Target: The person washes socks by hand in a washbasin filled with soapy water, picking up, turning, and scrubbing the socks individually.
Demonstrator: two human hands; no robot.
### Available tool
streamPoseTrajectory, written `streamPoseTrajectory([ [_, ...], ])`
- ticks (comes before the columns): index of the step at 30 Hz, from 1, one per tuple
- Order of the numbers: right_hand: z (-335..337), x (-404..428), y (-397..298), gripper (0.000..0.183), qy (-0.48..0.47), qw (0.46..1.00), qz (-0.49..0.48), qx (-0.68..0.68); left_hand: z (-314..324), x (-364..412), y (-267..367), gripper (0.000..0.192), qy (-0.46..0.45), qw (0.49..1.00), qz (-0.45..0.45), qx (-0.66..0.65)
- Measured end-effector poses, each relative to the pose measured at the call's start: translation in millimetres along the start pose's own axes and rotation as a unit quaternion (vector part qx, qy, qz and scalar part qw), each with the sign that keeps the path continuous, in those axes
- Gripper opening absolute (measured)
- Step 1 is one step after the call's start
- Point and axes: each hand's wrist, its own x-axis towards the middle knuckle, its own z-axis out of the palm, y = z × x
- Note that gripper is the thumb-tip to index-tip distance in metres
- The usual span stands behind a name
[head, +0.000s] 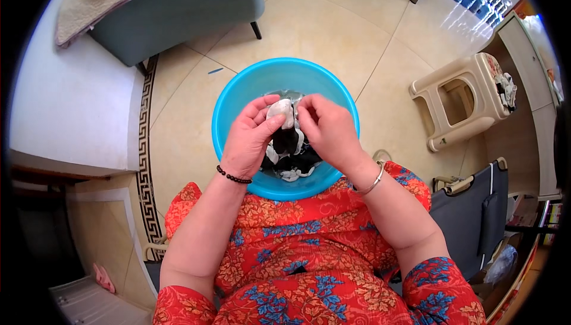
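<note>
A blue plastic basin (285,62) stands before me against my patterned clothing. Water and wet black-and-white garments (296,162) lie in its bottom. Over the basin, my left hand (252,135) holds the pale end of a small black-and-white cloth item (281,110), possibly a sock, between thumb and fingers. Its dark part hangs down towards the other garments. My right hand (328,128) is at the right side of the same item, its thumb and curled fingers close together at the edge; whether they pinch the cloth is hard to see.
On the right, a beige plastic stool (464,97) carries small black-and-white cloth items (507,91). A dark grey folding chair or bed (468,222) stands at the lower right. A grey-green upholstered seat (187,4) is at the upper left, beside a white wall (76,106).
</note>
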Motion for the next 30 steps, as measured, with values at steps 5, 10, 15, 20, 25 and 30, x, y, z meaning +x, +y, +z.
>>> streamPoseTrajectory([
  [5, -6.3, 4.8, 5.3, 0.016, -0.008, 0.980, 0.128, 0.151, -0.8, -1.0, 4.5, 0.039, -0.009, 1.000, 0.004, 0.002],
  [10, -2.7, 2.4, 1.4, 0.013, -0.052, 0.981, 0.087, 0.168, -1.5, -1.5, 3.2, 0.043, -0.017, 0.999, 0.023, 0.044],
  [15, -1.5, 7.6, 0.2, 0.011, -0.019, 0.985, 0.055, 0.164, 7.7, -2.9, 6.2, 0.048, 0.003, 0.982, 0.055, 0.181],
  [20, -1.6, 6.4, 0.5, 0.010, -0.029, 0.997, 0.000, 0.075, 4.5, -1.9, -3.5, 0.049, -0.010, 0.966, 0.094, 0.241],
  [25, -5.6, 4.5, 0.2, 0.010, -0.064, 0.997, 0.027, 0.041, 4.1, -1.6, -4.6, 0.049, -0.004, 0.958, 0.115, 0.261],
  [30, -6.5, 4.3, 0.1, 0.010, -0.073, 0.996, 0.030, 0.041, 5.7, -3.4, -2.7, 0.049, 0.005, 0.913, 0.158, 0.375],
])
